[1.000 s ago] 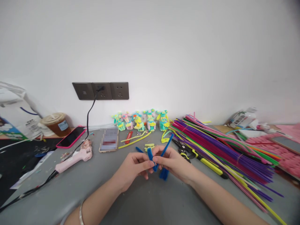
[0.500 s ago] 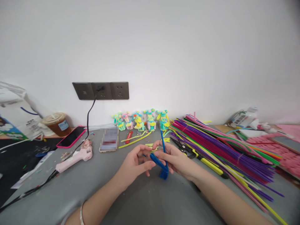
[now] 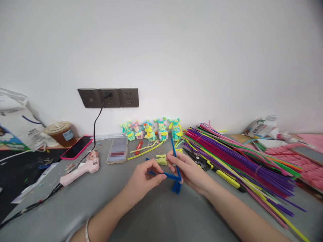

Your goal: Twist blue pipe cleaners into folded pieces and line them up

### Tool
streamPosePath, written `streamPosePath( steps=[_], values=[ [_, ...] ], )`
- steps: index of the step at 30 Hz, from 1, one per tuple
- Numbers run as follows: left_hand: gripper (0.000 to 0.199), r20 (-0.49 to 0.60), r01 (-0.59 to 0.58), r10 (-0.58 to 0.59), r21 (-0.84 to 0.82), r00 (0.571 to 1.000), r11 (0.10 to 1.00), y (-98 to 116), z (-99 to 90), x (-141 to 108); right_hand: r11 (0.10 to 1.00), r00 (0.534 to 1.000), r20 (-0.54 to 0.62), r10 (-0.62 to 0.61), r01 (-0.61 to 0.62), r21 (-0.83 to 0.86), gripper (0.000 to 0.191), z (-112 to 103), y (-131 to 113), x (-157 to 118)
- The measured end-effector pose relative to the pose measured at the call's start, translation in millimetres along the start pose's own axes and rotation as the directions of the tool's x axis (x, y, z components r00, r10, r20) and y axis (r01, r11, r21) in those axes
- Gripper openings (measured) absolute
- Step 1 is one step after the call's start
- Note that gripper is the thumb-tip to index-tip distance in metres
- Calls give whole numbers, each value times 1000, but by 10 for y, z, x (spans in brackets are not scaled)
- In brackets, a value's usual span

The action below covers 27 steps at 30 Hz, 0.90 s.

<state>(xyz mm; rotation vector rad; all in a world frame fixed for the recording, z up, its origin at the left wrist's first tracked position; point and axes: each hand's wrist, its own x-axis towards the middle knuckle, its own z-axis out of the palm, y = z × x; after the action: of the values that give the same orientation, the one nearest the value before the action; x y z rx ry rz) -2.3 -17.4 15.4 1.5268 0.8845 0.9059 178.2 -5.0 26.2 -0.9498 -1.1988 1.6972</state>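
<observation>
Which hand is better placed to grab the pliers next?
Likely the right hand: the pliers lie on its side, while the left hand is farther off. Both hold the blue stem, so the right must first let go.

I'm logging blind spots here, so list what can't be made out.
Head view:
Blue strip: whether it joins the blue tip beyond the left hand, which covers the place.
Pale phone: screen text, lost in pixel blocks.
White bag: the rest, cut off by the left edge.
Cup: label print, too small.
</observation>
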Motion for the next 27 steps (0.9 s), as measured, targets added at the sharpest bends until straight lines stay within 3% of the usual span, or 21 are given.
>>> streamPosePath(
  steps=[6,14,17,22,27],
  values=[
    [4,48,-80,71,203,996,976,60,32,-12,999,999,-32,-12,14,53,38,-2,-18,9],
    [4,118,-272,245,398,962,876,29,52,-66,997,999,-33,-21,23,68,34,-9,51,31],
    [8,112,-260,235,457,965,851,38,70,-78,995,998,-53,-26,31,92,35,-14,54,35],
    [11,12,-164,183,504,983,848,63,67,-66,982,999,-25,-28,32,184,34,-1,35,18],
    [17,-25,-131,161,470,987,873,56,41,-45,999,998,65,-21,18,48,36,18,37,2]
  ],
)
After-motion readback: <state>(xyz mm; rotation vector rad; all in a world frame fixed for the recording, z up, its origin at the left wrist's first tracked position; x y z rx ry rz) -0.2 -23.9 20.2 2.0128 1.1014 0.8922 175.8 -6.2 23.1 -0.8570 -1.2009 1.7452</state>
